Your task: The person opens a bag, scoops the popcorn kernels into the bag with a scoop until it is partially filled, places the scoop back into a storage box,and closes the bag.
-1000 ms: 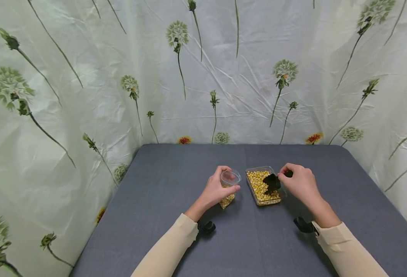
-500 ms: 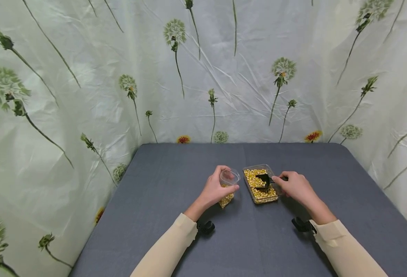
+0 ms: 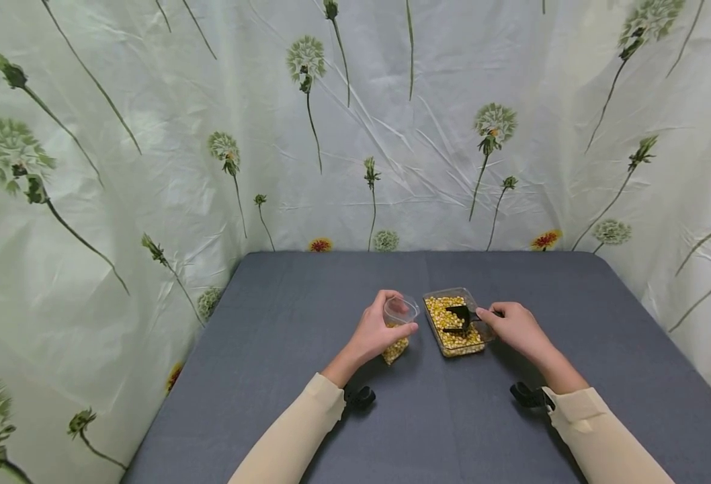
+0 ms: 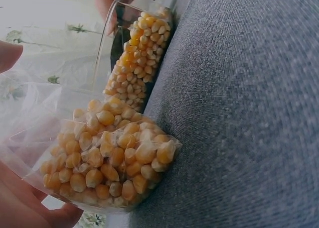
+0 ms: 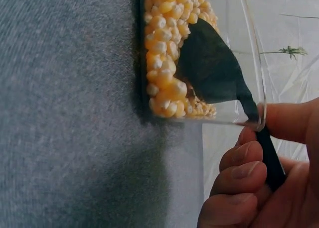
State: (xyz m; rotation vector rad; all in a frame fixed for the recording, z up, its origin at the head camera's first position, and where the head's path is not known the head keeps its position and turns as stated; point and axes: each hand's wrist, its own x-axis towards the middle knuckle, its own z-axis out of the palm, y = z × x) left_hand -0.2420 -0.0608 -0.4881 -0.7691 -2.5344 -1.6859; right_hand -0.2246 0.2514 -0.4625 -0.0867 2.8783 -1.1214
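Note:
My left hand [image 3: 375, 327] holds a clear plastic bag [image 4: 114, 158] of corn kernels around its round, open mouth. The filled bottom of the bag rests on the table. To its right is a clear rectangular container [image 3: 453, 349] with yellow corn kernels [image 5: 162, 49] in it. My right hand [image 3: 515, 331] grips a black scoop [image 5: 212, 63] by its handle, thumb and curled fingers around it. The scoop's head is inside the container among the kernels, and its handle crosses the container's right rim. How deep the head sits in the corn is partly hidden.
A dark grey cloth covers the table [image 3: 307, 302]. Behind and to the left hangs a white curtain [image 3: 259, 87] printed with dandelions. Black straps [image 3: 531, 395] are on both wrists, below the cream sleeves [image 3: 298, 427].
My right hand has come down and slightly left, lowering the scoop's head into the kernels. During the last half second it has barely moved. My left hand and the bag stay in place.

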